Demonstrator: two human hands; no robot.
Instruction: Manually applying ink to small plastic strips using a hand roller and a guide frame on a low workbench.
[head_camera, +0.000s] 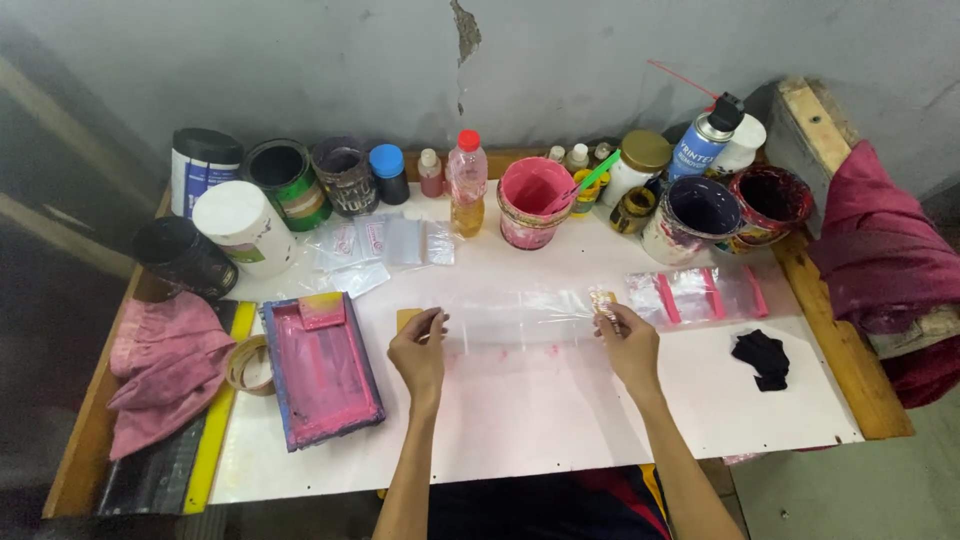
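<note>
Both hands hold 1 clear plastic sheet (515, 310) stretched flat over the white counter (560, 420). The left hand (418, 352) pinches the sheet's left end between thumb and fingers, just beside a small yellow card (406, 319) lying on the counter. The right hand (630, 345) is closed on the right end, where a small gold-coloured piece (603, 303) sits at the fingertips; whether that piece is a clip or a tape stub is too small to tell.

As far as the work shows: the sheet is spread and pulled taut, but it looks unprinted, with only a faint pink smear on the counter beneath it. The pink-stained printing frame (322, 367) lies apart to the left, not over the sheet, so any printing on this piece appears not yet done. 1 batch of small clear bags with pink strips (700, 295) lies to the right, and another batch of plain clear bags (385, 243) lies behind, near a pink paint tub (530, 203). A pink rag (165, 365) and a black scrap (762, 358) rest at the edges.
</note>
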